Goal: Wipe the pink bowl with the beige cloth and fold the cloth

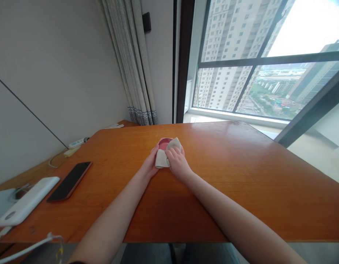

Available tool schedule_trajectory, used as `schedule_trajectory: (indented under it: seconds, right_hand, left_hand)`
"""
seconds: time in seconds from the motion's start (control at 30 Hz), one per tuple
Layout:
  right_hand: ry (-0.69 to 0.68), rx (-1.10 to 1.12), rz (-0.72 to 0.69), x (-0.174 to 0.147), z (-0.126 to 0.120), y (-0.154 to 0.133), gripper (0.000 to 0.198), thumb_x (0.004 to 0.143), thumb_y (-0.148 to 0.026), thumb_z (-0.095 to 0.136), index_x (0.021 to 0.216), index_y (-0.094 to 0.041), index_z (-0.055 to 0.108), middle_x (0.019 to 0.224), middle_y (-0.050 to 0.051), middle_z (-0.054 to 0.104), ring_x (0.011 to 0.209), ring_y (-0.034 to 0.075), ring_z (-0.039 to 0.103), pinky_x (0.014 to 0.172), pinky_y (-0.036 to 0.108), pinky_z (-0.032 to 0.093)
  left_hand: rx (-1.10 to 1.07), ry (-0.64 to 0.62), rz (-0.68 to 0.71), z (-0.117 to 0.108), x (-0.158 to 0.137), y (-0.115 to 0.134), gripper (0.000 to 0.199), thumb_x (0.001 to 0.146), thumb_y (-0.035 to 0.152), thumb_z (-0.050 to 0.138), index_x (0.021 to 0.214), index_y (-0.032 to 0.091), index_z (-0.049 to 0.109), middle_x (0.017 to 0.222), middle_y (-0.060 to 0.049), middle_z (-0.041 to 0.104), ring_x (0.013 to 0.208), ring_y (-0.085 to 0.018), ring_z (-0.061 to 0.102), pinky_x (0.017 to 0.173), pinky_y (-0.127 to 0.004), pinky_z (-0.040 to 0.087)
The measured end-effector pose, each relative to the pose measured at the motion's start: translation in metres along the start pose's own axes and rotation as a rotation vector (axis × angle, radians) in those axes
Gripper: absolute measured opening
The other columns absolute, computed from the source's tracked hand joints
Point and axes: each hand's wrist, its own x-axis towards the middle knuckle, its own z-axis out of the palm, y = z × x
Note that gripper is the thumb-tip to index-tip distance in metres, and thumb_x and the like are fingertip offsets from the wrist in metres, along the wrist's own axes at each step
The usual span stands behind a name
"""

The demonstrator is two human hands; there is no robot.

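Note:
A small pink dish (164, 143) with a raised rim is held just over the wooden table, around its middle. My left hand (152, 161) grips the dish by its left side, fingers closed about the edge. In my right hand (178, 161) is a whitish cloth (162, 159), pressed against the inside and right part of the dish. One end of the cloth hangs over the near rim. Cloth and fingers cover much of the dish, so its full shape is hidden.
On the table's (241, 176) left side lie a dark phone (70, 181) and a white power bank (28, 201) with a cable (29, 249). A power strip (77, 142) sits by the wall. Beyond the far edge are a curtain (133, 62) and a large window (227, 84).

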Motion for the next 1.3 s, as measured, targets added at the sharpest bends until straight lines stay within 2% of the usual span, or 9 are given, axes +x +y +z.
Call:
schedule_trajectory:
  seconds: [0.2,0.3,0.5,0.7,0.87,0.97,1.07,1.17,1.3]
  right_hand:
    - [-0.061,0.067,-0.193,-0.001,-0.007,0.005,0.019,0.091,-0.017,0.039,0.094,-0.017,0.058,0.085,0.007,0.056,0.089,0.022,0.045,0.099,0.044,0.03]
    - [-0.073,0.076,-0.294,-0.001,-0.007,0.0,0.023,0.092,-0.017,0.036,0.095,-0.018,0.059,0.086,0.007,0.056,0.09,0.022,0.045,0.102,0.045,0.028]
    - [-0.016,0.101,-0.102,0.002,-0.008,0.001,0.023,0.086,-0.019,0.048,0.107,-0.017,0.056,0.107,0.012,0.054,0.109,0.026,0.042,0.101,0.045,0.029]
    - [-0.002,0.073,-0.011,0.002,-0.007,0.006,0.015,0.086,-0.014,0.044,0.09,-0.017,0.058,0.093,0.01,0.052,0.093,0.024,0.043,0.09,0.042,0.037]
    - [-0.061,0.097,-0.199,0.002,-0.012,0.004,0.017,0.089,-0.015,0.042,0.088,-0.017,0.058,0.09,0.009,0.052,0.092,0.023,0.042,0.091,0.041,0.038]
    - [-0.107,0.113,-0.279,0.001,-0.012,-0.002,0.019,0.089,-0.014,0.04,0.091,-0.017,0.059,0.091,0.009,0.052,0.094,0.023,0.042,0.091,0.042,0.038]
    - [-0.111,0.144,-0.272,-0.001,-0.011,-0.005,0.018,0.088,-0.016,0.044,0.095,-0.018,0.06,0.095,0.01,0.054,0.097,0.023,0.045,0.093,0.042,0.039]
    - [-0.061,0.192,-0.252,-0.003,-0.008,-0.002,0.025,0.085,-0.018,0.05,0.108,-0.019,0.06,0.113,0.012,0.055,0.114,0.025,0.043,0.101,0.046,0.034]
    - [0.096,0.373,-0.127,-0.005,-0.006,0.004,0.038,0.083,-0.02,0.052,0.121,-0.025,0.056,0.135,0.009,0.047,0.131,0.026,0.035,0.108,0.048,0.029]
  left_hand:
    - [0.066,-0.142,-0.146,-0.034,0.003,0.021,0.059,0.085,0.058,0.046,0.124,0.014,0.056,0.108,-0.014,0.068,0.098,-0.026,0.065,0.089,-0.038,0.048]
    - [0.105,-0.116,-0.186,-0.04,0.004,0.029,0.046,0.089,0.044,0.048,0.122,0.012,0.057,0.109,-0.013,0.068,0.098,-0.023,0.065,0.093,-0.035,0.047]
    - [0.013,-0.028,0.136,-0.013,0.006,0.011,0.039,0.09,0.035,0.048,0.12,0.013,0.059,0.118,-0.008,0.065,0.115,-0.02,0.056,0.105,-0.031,0.038]
    - [-0.014,-0.067,0.078,-0.008,0.006,-0.003,0.044,0.088,0.04,0.052,0.127,0.02,0.054,0.126,-0.006,0.06,0.119,-0.022,0.053,0.104,-0.033,0.039]
    - [0.034,-0.128,-0.045,-0.029,0.003,0.02,0.051,0.087,0.052,0.048,0.122,0.015,0.057,0.117,-0.011,0.065,0.108,-0.024,0.06,0.094,-0.036,0.046]
    - [0.074,-0.071,-0.118,-0.041,0.004,0.027,0.04,0.087,0.042,0.052,0.111,0.012,0.063,0.104,-0.011,0.07,0.101,-0.023,0.063,0.092,-0.034,0.047]
    - [0.088,-0.028,-0.063,-0.042,0.006,0.024,0.029,0.085,0.03,0.054,0.105,0.012,0.066,0.1,-0.009,0.071,0.096,-0.02,0.064,0.091,-0.03,0.046]
    - [0.032,-0.015,0.044,-0.033,0.01,0.017,0.029,0.086,0.028,0.051,0.106,0.013,0.066,0.104,-0.007,0.07,0.097,-0.017,0.063,0.092,-0.028,0.045]
    - [-0.027,0.002,0.121,-0.023,0.012,0.008,0.032,0.088,0.031,0.046,0.109,0.015,0.064,0.11,-0.005,0.068,0.1,-0.017,0.062,0.093,-0.028,0.044]
